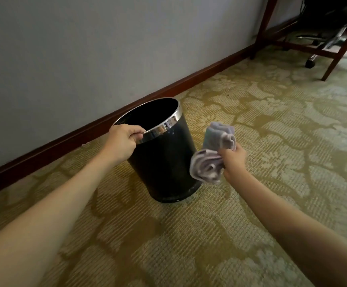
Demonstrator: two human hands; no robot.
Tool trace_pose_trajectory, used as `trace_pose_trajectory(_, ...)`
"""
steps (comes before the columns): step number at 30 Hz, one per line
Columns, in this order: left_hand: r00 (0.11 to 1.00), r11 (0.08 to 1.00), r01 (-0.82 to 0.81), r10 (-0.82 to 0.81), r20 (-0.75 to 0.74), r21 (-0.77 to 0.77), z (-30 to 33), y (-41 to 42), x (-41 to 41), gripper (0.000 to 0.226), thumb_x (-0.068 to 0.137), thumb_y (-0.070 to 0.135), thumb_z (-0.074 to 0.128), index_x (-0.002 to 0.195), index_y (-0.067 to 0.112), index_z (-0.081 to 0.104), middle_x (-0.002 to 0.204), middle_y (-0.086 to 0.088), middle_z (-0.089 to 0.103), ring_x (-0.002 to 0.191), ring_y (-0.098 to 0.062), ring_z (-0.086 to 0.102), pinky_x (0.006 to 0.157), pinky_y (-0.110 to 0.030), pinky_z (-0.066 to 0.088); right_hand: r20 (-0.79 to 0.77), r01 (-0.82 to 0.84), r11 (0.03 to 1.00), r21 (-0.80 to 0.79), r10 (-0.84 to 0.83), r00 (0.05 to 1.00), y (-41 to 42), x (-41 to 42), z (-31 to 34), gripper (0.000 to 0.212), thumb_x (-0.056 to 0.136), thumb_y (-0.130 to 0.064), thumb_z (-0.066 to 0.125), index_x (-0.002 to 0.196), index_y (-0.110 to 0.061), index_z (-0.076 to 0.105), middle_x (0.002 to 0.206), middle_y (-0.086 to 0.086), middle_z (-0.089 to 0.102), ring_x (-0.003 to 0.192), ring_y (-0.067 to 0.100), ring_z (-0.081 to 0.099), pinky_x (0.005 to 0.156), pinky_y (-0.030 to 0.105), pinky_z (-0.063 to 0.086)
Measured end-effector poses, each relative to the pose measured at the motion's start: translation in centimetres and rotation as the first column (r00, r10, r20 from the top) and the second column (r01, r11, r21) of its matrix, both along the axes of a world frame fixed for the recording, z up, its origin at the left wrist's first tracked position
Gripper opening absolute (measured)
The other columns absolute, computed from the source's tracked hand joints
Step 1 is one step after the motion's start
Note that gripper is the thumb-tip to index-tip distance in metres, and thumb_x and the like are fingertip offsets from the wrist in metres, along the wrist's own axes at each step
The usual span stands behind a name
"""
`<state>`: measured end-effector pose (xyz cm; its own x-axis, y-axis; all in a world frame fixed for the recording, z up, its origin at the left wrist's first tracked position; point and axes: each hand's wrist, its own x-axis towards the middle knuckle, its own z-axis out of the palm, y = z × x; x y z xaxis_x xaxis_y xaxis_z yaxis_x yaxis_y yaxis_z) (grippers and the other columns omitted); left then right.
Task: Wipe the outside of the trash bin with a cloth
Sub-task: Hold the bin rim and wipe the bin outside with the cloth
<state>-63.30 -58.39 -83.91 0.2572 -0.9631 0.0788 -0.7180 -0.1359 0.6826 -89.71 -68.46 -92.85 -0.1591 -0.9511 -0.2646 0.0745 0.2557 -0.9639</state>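
A black round trash bin (164,162) with a shiny chrome rim stands on the carpet near the wall, leaning slightly. My left hand (123,141) grips the rim at its near left side, fingers curled over the edge. My right hand (233,160) holds a bunched pale grey-lilac cloth (214,154) just to the right of the bin. The cloth's lower fold lies against or very close to the bin's right side; I cannot tell whether it touches. The inside of the bin looks dark and nothing shows in it.
A grey wall (85,48) with a dark red-brown skirting board (127,112) runs behind the bin. Patterned green-yellow carpet (251,112) covers the floor. At the top right stand wooden table legs (338,52) and a wheeled office chair base (313,59).
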Motion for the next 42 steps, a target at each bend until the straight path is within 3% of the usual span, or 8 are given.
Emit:
trace_pose_trajectory(6,1.0,1.0,-0.02,0.02,0.01,0.013,0.3,-0.7,-1.1,0.025,0.094,0.005,0.051,0.11,0.012,0.069,0.107,-0.007,0.066,0.104,-0.021,0.061,0.098,-0.038,0.046,-0.061,-0.156,0.974,0.165,0.168,0.984,1.5,2.3,-2.2,0.043,0.069,-0.022,0.066,0.11,-0.01,0.056,0.109,0.021,0.059,0.099,0.037,0.061,0.088,0.051,0.051)
trace_pose_trajectory(11,0.999,1.0,-0.029,0.029,0.037,-0.012,-0.1,-1.1,-1.3,0.026,0.095,0.005,0.05,0.11,0.017,0.068,0.104,-0.001,0.065,0.096,-0.01,0.059,0.082,-0.021,0.044,-0.023,-0.222,0.971,0.086,0.224,0.974,1.6,3.3,-0.3,0.048,0.076,-0.015,0.062,0.122,-0.012,0.051,0.117,0.02,0.059,0.1,0.036,0.061,0.087,0.054,0.052)
trace_pose_trajectory(17,0.995,0.997,-0.018,0.025,0.092,-0.072,0.3,-1.8,-1.5,0.023,0.093,0.004,0.052,0.098,0.013,0.072,0.084,-0.001,0.065,0.086,-0.016,0.06,0.074,-0.024,0.041,0.026,-0.164,0.956,-0.243,0.175,0.984,4.3,5.7,-0.1,0.055,0.079,-0.014,0.065,0.123,-0.035,0.041,0.116,-0.005,0.059,0.101,0.007,0.06,0.08,0.024,0.052)
trace_pose_trajectory(24,0.999,0.999,0.007,-0.004,0.053,-0.049,0.8,-2.0,-1.0,0.022,0.094,0.008,0.052,0.099,0.015,0.072,0.086,0.001,0.064,0.089,-0.015,0.06,0.08,-0.028,0.046,-0.166,-0.045,0.982,0.183,0.076,0.983,5.7,3.1,-6.2,0.06,0.081,-0.014,0.066,0.132,-0.014,0.035,0.121,0.018,0.054,0.104,0.031,0.056,0.085,0.039,0.048)
trace_pose_trajectory(29,0.997,0.998,0.025,-0.021,0.08,-0.05,0.5,-2.4,-1.6,0.023,0.094,0.009,0.051,0.101,0.018,0.071,0.094,-0.002,0.065,0.095,-0.019,0.06,0.086,-0.034,0.049,0.013,0.014,0.946,0.324,-0.02,1.0,4.6,3.9,-4.6,0.058,0.084,-0.011,0.063,0.132,-0.011,0.03,0.125,0.021,0.051,0.105,0.038,0.057,0.089,0.054,0.05)
trace_pose_trajectory(33,0.995,0.997,0.0,0.008,0.096,-0.083,0.1,-2.7,-1.5,0.025,0.093,0.006,0.052,0.095,0.019,0.072,0.087,0.0,0.065,0.087,-0.013,0.06,0.076,-0.025,0.044,0.245,-0.073,0.996,0.058,0.057,0.968,4.1,7.3,1.3,0.057,0.084,-0.004,0.059,0.133,-0.014,0.031,0.121,0.015,0.056,0.102,0.03,0.062,0.086,0.051,0.054)
trace_pose_trajectory(37,0.999,0.996,-0.012,0.016,0.037,-0.086,0.1,-2.6,-0.8,0.033,0.09,-0.004,0.05,0.096,0.019,0.073,0.079,0.013,0.062,0.075,0.008,0.054,0.066,-0.009,0.036,0.098,-0.212,0.933,-0.292,0.249,0.963,1.8,9.2,6.7,0.05,0.079,-0.004,0.06,0.126,-0.013,0.046,0.116,0.012,0.062,0.105,0.027,0.061,0.09,0.049,0.051)
trace_pose_trajectory(42,0.999,0.994,-0.03,0.032,0.017,-0.102,0.2,-2.2,0.3,0.023,0.092,0.007,0.054,0.1,0.017,0.073,0.082,0.011,0.063,0.083,-0.005,0.058,0.068,-0.011,0.038,0.018,-0.138,0.986,-0.097,0.14,0.99,1.4,7.1,2.8,0.025,0.081,-0.005,0.058,0.106,-0.004,0.061,0.098,0.017,0.069,0.089,0.033,0.066,0.081,0.053,0.055)
